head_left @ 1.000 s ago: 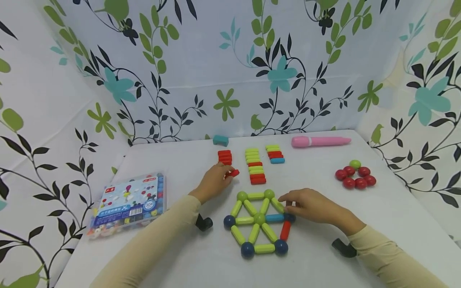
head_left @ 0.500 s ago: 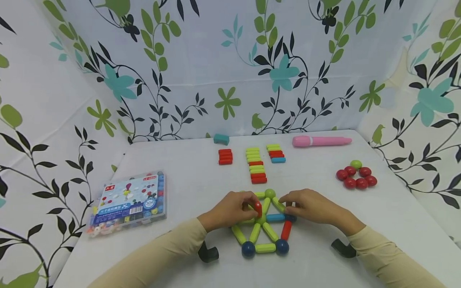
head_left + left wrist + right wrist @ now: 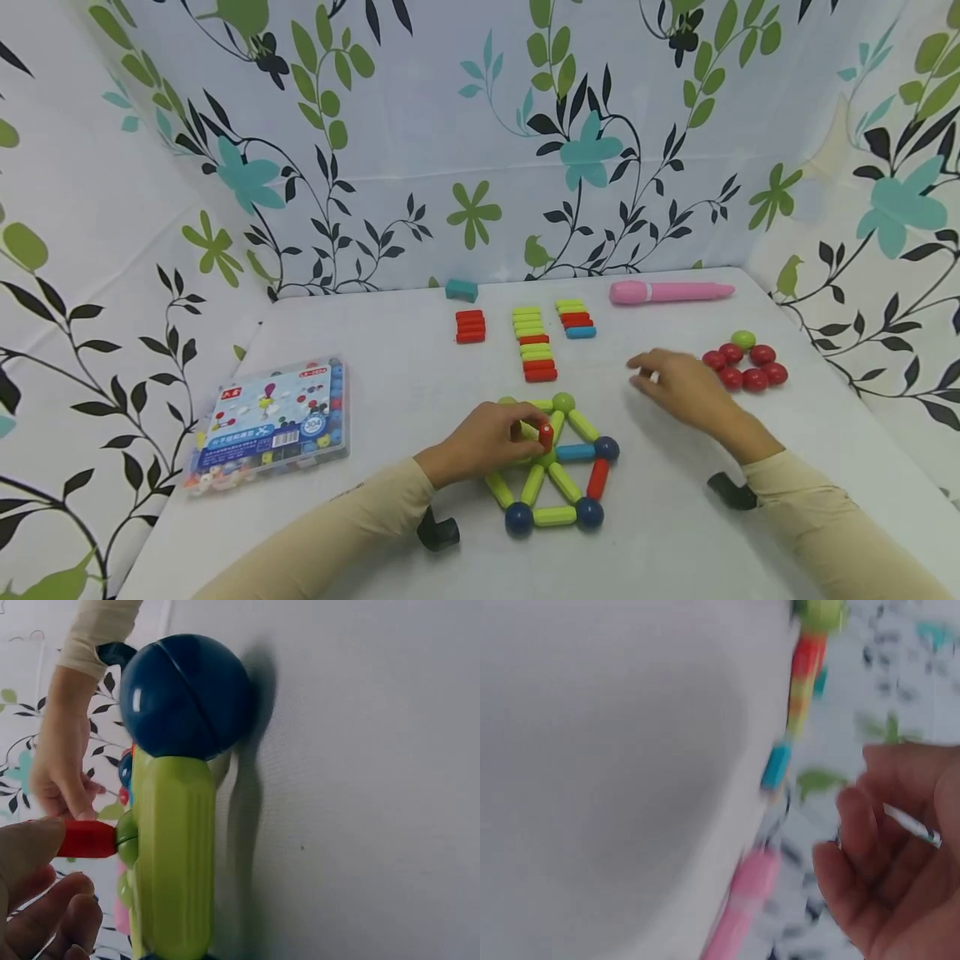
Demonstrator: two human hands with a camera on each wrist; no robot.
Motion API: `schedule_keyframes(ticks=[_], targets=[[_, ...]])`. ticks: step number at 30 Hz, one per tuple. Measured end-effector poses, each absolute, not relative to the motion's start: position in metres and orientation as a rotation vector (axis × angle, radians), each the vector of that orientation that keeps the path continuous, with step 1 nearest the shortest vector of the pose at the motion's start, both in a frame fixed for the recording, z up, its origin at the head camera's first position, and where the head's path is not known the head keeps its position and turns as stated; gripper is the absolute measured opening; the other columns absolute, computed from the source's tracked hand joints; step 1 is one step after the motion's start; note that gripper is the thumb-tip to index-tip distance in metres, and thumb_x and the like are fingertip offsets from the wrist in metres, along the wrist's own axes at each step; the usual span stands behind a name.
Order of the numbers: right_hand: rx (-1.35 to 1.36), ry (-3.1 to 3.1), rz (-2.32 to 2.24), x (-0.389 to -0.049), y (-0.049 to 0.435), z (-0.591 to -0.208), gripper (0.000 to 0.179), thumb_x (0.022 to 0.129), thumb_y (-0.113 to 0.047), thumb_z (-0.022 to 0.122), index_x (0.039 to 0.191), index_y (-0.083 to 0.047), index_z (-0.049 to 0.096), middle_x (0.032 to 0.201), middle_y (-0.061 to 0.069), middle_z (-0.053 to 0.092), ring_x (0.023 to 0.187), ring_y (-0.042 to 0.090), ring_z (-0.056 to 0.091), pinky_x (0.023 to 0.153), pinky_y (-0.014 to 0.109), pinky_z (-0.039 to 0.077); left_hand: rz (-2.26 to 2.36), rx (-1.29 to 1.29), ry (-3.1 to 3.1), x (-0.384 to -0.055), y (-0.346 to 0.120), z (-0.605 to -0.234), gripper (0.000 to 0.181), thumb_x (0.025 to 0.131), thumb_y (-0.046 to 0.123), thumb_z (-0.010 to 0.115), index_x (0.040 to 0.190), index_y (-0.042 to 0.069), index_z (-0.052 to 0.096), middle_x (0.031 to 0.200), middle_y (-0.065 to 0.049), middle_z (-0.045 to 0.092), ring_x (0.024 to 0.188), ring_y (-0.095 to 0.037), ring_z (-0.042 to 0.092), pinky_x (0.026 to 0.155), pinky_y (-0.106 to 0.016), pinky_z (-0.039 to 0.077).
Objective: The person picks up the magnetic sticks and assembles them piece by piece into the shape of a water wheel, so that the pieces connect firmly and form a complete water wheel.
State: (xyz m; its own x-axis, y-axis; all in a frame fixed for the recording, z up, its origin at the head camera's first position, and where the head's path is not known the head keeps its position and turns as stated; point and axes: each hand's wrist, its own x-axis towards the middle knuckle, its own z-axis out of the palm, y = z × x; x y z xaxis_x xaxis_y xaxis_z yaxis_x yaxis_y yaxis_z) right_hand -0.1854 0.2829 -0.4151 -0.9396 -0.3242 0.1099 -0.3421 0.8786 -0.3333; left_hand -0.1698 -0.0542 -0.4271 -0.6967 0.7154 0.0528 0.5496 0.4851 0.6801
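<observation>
The left hand (image 3: 491,442) is pinching one red rod (image 3: 546,436) between thumb and fingertip, while its other fingers are bending loosely and holding nothing else. That rod is standing roughly upright over the middle of the flat wheel (image 3: 556,516) of rods and balls, its long axis running square to the table (image 3: 645,550). In the left wrist view its free end is pointing away from the fingers and down at the green ball (image 3: 128,851) at the hub, and seems to be meeting it, though firm contact is hard to tell. So everything is turning on keeping rod and ball in line. The left hand is clearly the nearer one. The right hand (image 3: 686,392) is hovering beyond the wheel's right side, between it and the ring of red balls (image 3: 754,381), its fingers curving loosely, parted and holding nothing
</observation>
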Motion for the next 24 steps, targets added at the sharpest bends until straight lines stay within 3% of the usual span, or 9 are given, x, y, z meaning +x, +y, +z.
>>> schedule_keyframes(ticks=[3,7,13,18,24], targets=[[0.256,-3.001,0.387,-0.203,0.324,-0.408,0.035,0.095,-0.018,0.068,0.125,0.000,0.068,0.105,0.019,0.068,0.087,0.035,0.066,0.067,0.052,0.056,1.041,1.001,2.559,-0.167,-0.067,-0.427,0.037,0.094,0.021,0.076,0.129,0.013,0.068,0.117,0.002,0.072,0.088,-0.006,0.060,0.073,-0.020,0.053],[0.126,-3.139,0.182,-0.215,0.363,-0.413,0.046,0.094,-0.024,0.067,0.131,0.003,0.062,0.111,0.029,0.062,0.096,0.048,0.061,0.064,0.061,0.053,1.036,0.899,2.681,-0.161,-0.087,-0.428,0.034,0.094,0.021,0.074,0.128,0.015,0.069,0.117,0.002,0.071,0.094,-0.012,0.060,0.075,-0.025,0.053],[0.103,-3.193,0.092,-0.218,0.373,-0.424,0.039,0.092,-0.021,0.070,0.123,0.003,0.067,0.102,0.025,0.062,0.091,0.044,0.056,0.059,0.053,0.052,0.968,0.878,2.776,-0.155,-0.094,-0.432,0.025,0.093,0.018,0.074,0.119,0.014,0.074,0.111,0.001,0.071,0.094,-0.015,0.061,0.077,-0.028,0.053],[0.102,-3.173,0.079,-0.222,0.372,-0.429,0.033,0.091,-0.014,0.070,0.119,0.003,0.066,0.099,0.025,0.059,0.091,0.046,0.055,0.057,0.056,0.051,0.943,0.871,2.790,-0.150,-0.097,-0.436,0.020,0.092,0.017,0.075,0.113,0.015,0.075,0.104,0.003,0.069,0.093,-0.014,0.060,0.078,-0.029,0.053],[0.124,-3.165,0.079,-0.224,0.368,-0.431,0.035,0.091,-0.014,0.069,0.121,0.004,0.063,0.100,0.027,0.058,0.091,0.046,0.055,0.065,0.062,0.051,0.950,0.856,2.778,-0.146,-0.102,-0.443,0.019,0.091,0.015,0.077,0.110,0.015,0.076,0.101,0.004,0.068,0.092,-0.013,0.061,0.079,-0.029,0.053]])
